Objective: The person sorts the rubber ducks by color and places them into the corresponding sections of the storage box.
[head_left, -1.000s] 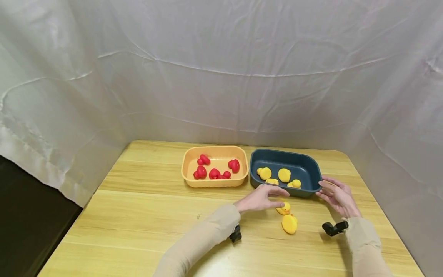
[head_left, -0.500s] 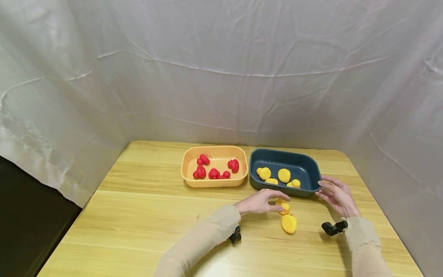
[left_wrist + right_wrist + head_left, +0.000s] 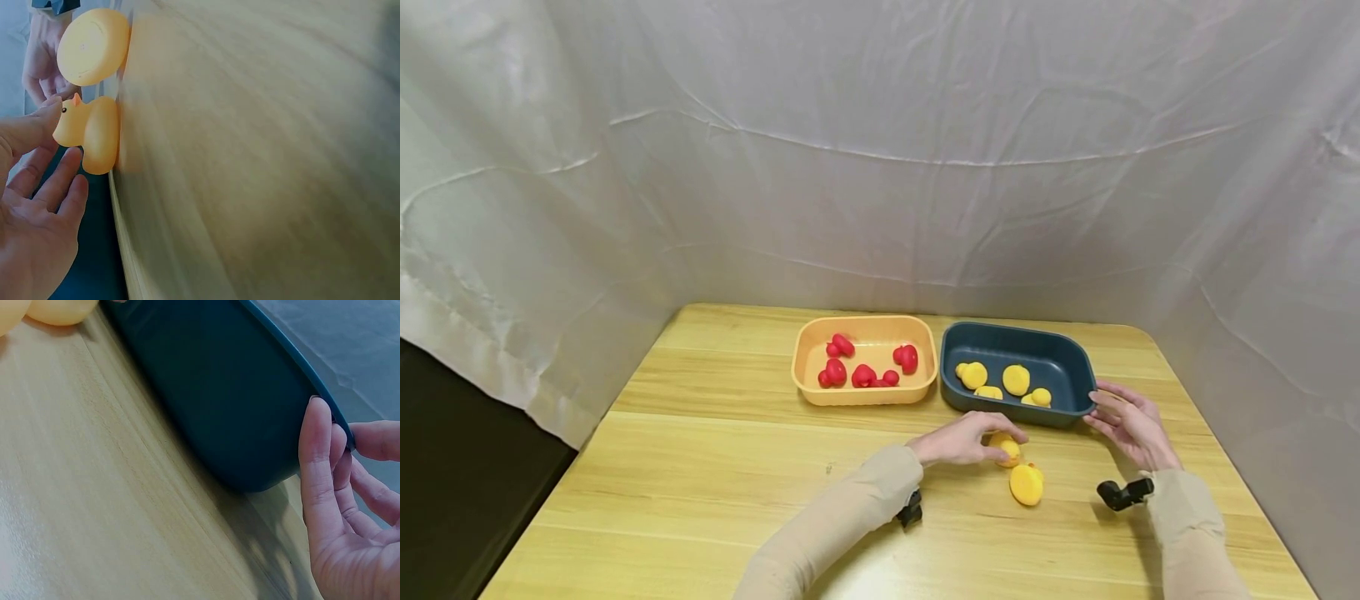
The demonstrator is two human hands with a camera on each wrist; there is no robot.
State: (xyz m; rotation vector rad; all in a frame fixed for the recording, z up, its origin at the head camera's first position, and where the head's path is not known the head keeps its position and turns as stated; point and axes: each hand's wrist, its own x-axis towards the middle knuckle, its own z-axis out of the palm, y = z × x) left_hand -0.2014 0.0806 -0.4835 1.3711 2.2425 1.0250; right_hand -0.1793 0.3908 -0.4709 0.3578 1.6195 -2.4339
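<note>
My left hand (image 3: 958,440) pinches a yellow rubber duck (image 3: 1006,448) on the table in front of the dark blue bin. In the left wrist view the thumb lies on the duck's head (image 3: 70,122), with the fingers on its other side. Just nearer me, a second rubber duck (image 3: 1026,485) lies tipped over, its flat round base (image 3: 87,49) showing in that view. My right hand (image 3: 1138,429) grips the right front corner of the dark blue bin (image 3: 1056,337). In the right wrist view the thumb and fingers are on either side of its rim (image 3: 325,394).
Several yellow ducks (image 3: 1017,380) lie inside the dark blue bin. Close by on its left stands an orange bin (image 3: 865,398) holding several red ducks (image 3: 908,359). Behind the wooden table (image 3: 715,483) hangs a pale curtain (image 3: 880,208), which also covers both sides.
The left hand has lowered slightly and its thumb and fingers have closed on the nearer duck, which has shifted a little to the left. The right hand and both bins stay put.
</note>
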